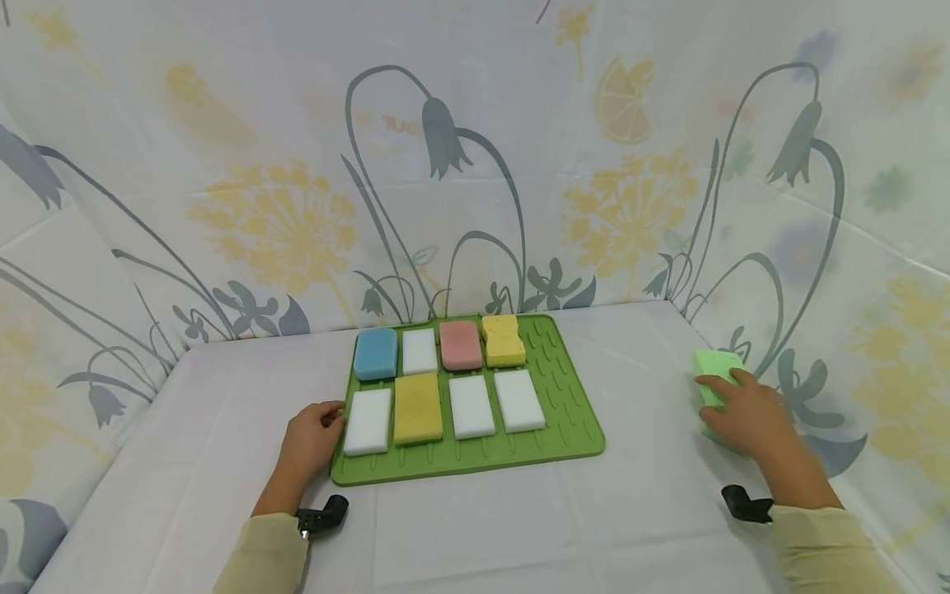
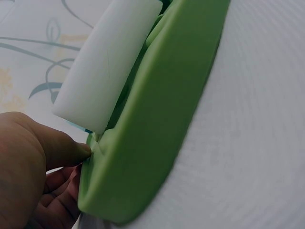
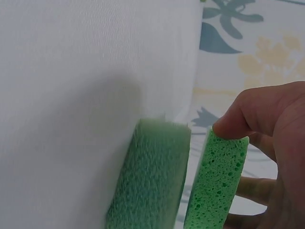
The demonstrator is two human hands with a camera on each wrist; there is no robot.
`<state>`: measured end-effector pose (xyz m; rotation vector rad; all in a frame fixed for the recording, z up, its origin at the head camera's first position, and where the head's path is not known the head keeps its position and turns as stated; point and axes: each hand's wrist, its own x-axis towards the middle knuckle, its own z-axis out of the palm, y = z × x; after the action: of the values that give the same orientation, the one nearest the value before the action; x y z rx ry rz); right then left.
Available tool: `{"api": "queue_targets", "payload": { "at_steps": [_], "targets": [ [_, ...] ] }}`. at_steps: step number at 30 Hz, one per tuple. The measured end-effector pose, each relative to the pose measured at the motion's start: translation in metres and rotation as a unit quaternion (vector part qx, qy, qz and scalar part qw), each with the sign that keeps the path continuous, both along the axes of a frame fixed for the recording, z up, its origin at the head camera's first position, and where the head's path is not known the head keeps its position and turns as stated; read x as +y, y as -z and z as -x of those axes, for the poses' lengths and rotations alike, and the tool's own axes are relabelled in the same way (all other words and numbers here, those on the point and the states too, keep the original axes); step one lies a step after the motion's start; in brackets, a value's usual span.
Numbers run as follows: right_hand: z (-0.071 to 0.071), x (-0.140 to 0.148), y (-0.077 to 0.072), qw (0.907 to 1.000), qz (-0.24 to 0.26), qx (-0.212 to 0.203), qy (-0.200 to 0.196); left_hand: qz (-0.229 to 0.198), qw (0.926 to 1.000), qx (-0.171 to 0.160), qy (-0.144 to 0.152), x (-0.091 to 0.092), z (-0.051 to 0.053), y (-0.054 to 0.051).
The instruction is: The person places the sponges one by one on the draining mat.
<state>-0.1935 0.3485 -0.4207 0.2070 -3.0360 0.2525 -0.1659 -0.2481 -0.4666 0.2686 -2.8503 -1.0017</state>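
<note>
A green drying mat with raised ridges lies on the table. At its left edge is my left hand, with thumb and fingers pinching the rim near a white sponge. Off to the right, my right hand holds a light green sponge, its pores plain in the right wrist view. Beside that sponge, a second, darker green sponge appears blurred and slightly apart from it. The right palm is hidden in the head view.
On the mat sit a blue sponge, a pink sponge, a wavy yellow sponge, a yellow rectangular sponge and several white ones. Patterned cloth hangs behind and along both sides of the table.
</note>
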Motion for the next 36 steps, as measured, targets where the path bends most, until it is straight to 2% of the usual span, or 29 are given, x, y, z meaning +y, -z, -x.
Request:
{"api": "queue_targets", "payload": {
  "at_steps": [8, 15, 36],
  "targets": [
    [0.007, -0.02, 0.006, 0.9993, 0.021, 0.019, -0.023, 0.0, 1.0, -0.005, 0.002, -0.001, -0.001, 0.0],
    [0.013, -0.037, 0.008, 0.9991, 0.036, -0.011, -0.018, -0.003, 1.0, -0.006, -0.001, -0.002, 0.001, 0.003],
    [0.031, -0.083, -0.001, 0.9977, 0.048, -0.033, -0.034, -0.008, 0.9999, -0.012, -0.001, -0.003, 0.002, 0.004]
  ]
}}
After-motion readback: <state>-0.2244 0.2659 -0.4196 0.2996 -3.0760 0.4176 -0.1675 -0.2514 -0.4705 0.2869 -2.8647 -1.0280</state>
